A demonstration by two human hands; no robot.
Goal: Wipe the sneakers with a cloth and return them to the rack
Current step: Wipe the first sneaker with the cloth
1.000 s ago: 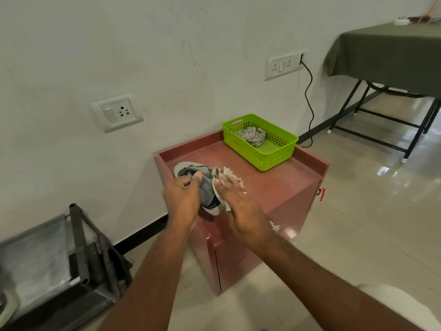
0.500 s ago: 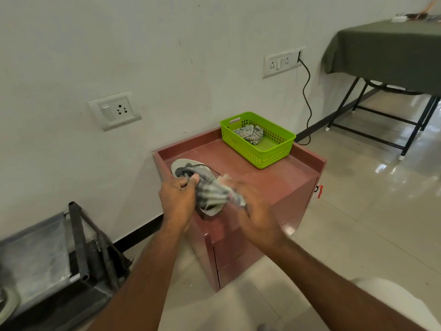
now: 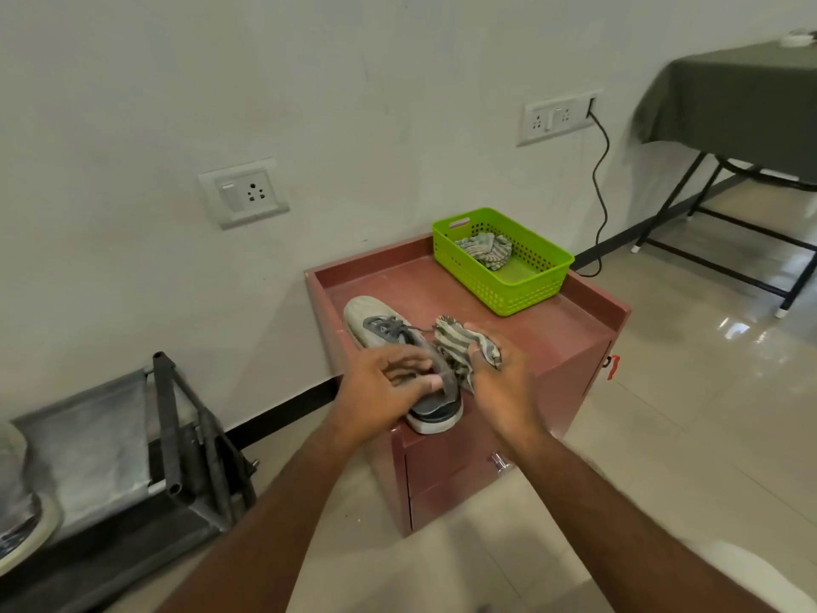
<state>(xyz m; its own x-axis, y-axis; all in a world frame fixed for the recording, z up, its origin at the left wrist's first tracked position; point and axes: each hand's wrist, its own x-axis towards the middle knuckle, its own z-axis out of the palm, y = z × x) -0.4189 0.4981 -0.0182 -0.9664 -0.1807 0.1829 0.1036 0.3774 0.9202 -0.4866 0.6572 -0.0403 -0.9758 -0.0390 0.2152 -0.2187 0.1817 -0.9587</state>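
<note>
A grey and white sneaker (image 3: 376, 323) lies on the red cabinet (image 3: 552, 329), toe toward the wall and heel at the front edge. My left hand (image 3: 384, 391) grips the sneaker at its heel opening, fingers curled over the collar. My right hand (image 3: 499, 382) holds a striped grey and white cloth (image 3: 460, 342) against the sneaker's right side. The shoe rack (image 3: 168, 435) stands on the floor at the lower left, with part of another sneaker (image 3: 17, 524) at the frame's left edge.
A green plastic basket (image 3: 530, 285) with another striped cloth (image 3: 486, 252) inside sits at the cabinet's back right. A table with a dark green cover (image 3: 725, 95) stands at the far right. A black cable (image 3: 601, 179) hangs from a wall socket.
My right hand has slid the cloth along the sneaker's side, from over the middle toward the right. The left hand has kept its hold on the sneaker's heel end.
</note>
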